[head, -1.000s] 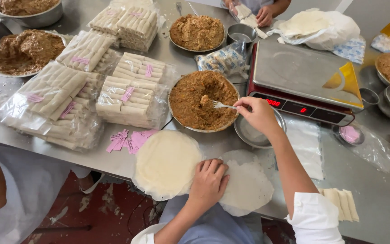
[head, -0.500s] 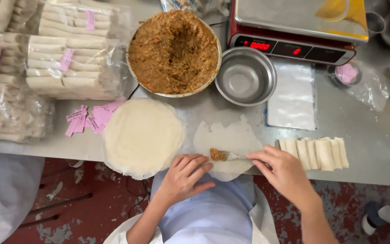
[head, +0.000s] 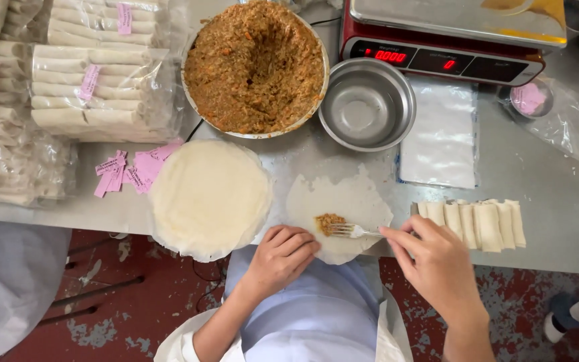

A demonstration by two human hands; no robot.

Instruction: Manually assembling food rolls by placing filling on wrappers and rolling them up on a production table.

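Your right hand [head: 437, 258] pinches a fork [head: 353, 231], laying filling [head: 328, 222] on the wrapper [head: 340, 208]. Left hand [head: 281, 258], fingers curled, holds its edge. Next, prob. fold w/ care.

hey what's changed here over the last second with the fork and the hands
The right hand carried the fork from the big bowl of filling down to the single wrapper at the table edge, where a small heap of filling now lies. It keeps hold of the fork. The left hand stayed at the near edge of the wrappers. The wrapper stack, steel bowl and scale kept their places.
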